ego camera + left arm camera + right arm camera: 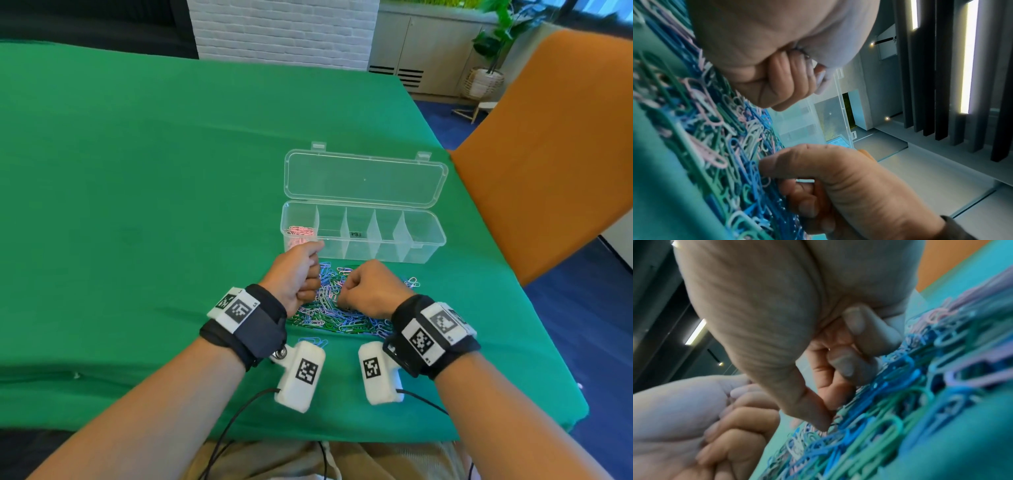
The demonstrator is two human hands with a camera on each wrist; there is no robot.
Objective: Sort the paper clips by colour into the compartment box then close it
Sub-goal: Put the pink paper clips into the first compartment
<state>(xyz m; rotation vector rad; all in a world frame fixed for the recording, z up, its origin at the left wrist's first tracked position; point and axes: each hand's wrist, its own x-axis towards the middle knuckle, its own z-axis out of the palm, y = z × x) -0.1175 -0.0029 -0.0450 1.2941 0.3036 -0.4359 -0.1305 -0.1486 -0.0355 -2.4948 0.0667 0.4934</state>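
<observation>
A mixed pile of pink, blue, green and white paper clips (342, 310) lies on the green cloth just in front of the clear compartment box (424, 236). The box lid (364, 178) lies open behind it. Pink clips (299, 231) fill its leftmost compartment; the other compartments look bare. My left hand (310, 274) is a fist at the pile's left edge, near that compartment. Thin wiry ends show in its curled fingers (789, 76). My right hand (356, 286) is curled over the pile (900, 402), with thumb and forefinger (824, 402) pinching into the clips.
An orange chair back (548, 137) stands close to the table's right edge, beside the box. A few stray clips (412, 282) lie right of the pile, and others (313, 341) lie near my left wrist. Green cloth (137, 171) stretches wide to the left and behind.
</observation>
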